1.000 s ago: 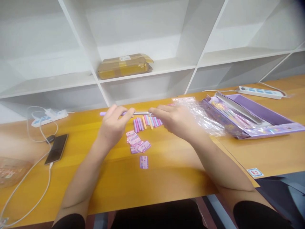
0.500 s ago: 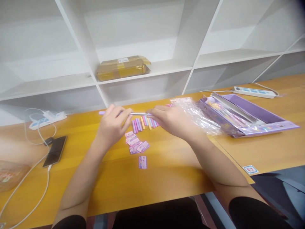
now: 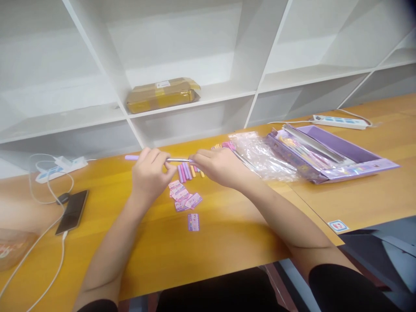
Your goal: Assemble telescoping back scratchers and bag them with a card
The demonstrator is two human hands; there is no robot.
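A slim purple pen-like stick with a silver shaft (image 3: 178, 160) stretches level between my two hands above the table. My left hand (image 3: 150, 170) is closed around its purple left part, whose end pokes out past the fingers. The fingers of my right hand (image 3: 216, 167) pinch the right end, which they hide. Below and between the hands lies a row of short pink, purple and orange sticks (image 3: 184, 172), partly covered by my right hand. Nearer to me are several overlapping small pink cards (image 3: 182, 195) and a single separate card (image 3: 193, 222).
Right of my hands lie clear plastic packaging (image 3: 260, 156), thin silver rods (image 3: 244, 161), a pink item (image 3: 229, 145) and an open purple box (image 3: 354, 173). At left are a phone (image 3: 73, 211), cables and a power strip (image 3: 61, 168). A taped parcel (image 3: 164, 96) sits on the shelf.
Both hands shift slightly left in view with the pen-like stick, the right hand more. My right hand uncovers the pink item and the silver rods. The camera view also moves a little.
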